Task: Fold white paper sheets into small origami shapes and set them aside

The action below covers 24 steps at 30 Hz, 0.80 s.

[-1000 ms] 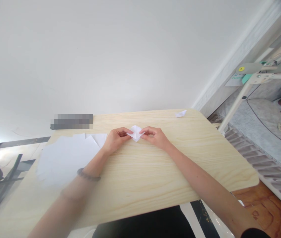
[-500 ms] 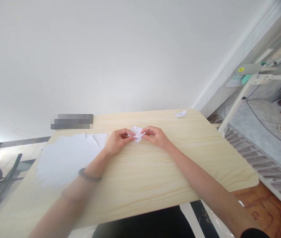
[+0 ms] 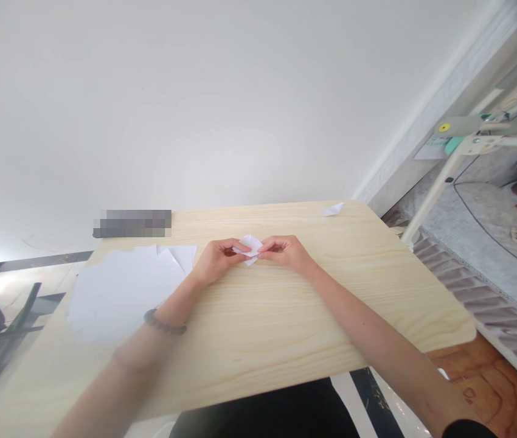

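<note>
Folded paper (image 3: 252, 242) over bench (image 3: 286, 322), centre, toward far edge. My left hand (image 3: 214, 259) pinches left side, right hand (image 3: 289, 252) right side. Judged light, thin, easily creased; hold by side corners, lightly.

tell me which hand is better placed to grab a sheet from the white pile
Probably the left hand: it is nearer the pile of sheets, while the right hand is farther off. Both pinch the folded paper.
</note>
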Each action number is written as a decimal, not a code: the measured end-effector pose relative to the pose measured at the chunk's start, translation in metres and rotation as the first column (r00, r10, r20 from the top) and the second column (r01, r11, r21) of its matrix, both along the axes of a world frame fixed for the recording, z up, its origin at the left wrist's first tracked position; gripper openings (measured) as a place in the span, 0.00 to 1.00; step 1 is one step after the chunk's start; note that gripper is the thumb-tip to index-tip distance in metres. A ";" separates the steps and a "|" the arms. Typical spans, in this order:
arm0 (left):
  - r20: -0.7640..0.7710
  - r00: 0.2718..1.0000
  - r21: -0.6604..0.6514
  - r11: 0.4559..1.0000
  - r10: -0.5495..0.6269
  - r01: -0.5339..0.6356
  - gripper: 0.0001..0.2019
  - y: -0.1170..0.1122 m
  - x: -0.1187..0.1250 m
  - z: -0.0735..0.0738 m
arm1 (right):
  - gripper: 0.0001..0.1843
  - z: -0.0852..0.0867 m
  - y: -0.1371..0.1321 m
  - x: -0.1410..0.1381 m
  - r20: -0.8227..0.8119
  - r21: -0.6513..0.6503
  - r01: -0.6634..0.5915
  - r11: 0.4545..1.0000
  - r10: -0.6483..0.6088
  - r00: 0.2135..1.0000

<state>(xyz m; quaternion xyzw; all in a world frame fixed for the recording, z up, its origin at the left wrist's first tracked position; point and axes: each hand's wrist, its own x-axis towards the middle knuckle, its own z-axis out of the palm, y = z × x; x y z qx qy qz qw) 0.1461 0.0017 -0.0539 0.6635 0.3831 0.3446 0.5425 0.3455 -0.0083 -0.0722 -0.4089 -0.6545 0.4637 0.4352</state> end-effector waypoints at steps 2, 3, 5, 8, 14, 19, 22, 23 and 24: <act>0.011 1.000 0.010 1.000 0.004 -0.004 0.13 0.000 0.000 0.000 | 0.11 0.003 -0.001 0.000 0.014 0.006 -0.001 1.000 0.001 1.000; 0.014 1.000 0.016 1.000 0.006 -0.006 0.13 0.001 0.000 0.000 | 0.12 0.004 -0.002 0.000 0.025 0.006 0.000 1.000 0.000 1.000; 0.004 1.000 0.023 1.000 0.009 -0.009 0.13 0.001 0.000 0.001 | 0.12 0.006 -0.002 0.001 0.055 0.002 0.006 1.000 -0.006 0.998; -0.021 1.000 0.028 1.000 0.013 -0.012 0.13 0.002 0.000 0.001 | 0.14 0.007 -0.002 0.001 0.105 0.009 0.030 1.000 -0.031 0.994; -0.013 1.000 0.021 1.000 -0.001 0.001 0.15 0.004 0.000 -0.003 | 0.15 0.003 0.000 0.000 0.106 0.016 0.057 0.998 -0.059 0.993; 0.052 0.998 -0.024 0.999 -0.022 0.023 0.14 0.004 0.001 -0.005 | 0.14 0.003 0.000 0.000 0.112 0.022 0.080 0.997 -0.082 0.990; 0.085 0.996 -0.054 0.998 -0.010 0.015 0.14 0.004 0.002 -0.004 | 0.14 0.003 0.000 -0.002 0.100 0.007 0.090 0.996 -0.091 0.991; 0.084 0.996 -0.059 0.998 -0.008 0.013 0.14 0.003 0.002 -0.003 | 0.14 0.003 0.000 -0.002 0.085 0.000 0.091 0.996 -0.091 0.992; 0.080 0.997 -0.061 0.998 -0.006 0.011 0.14 0.003 0.002 -0.003 | 0.14 0.003 0.000 -0.003 0.064 -0.005 0.092 0.996 -0.091 0.994</act>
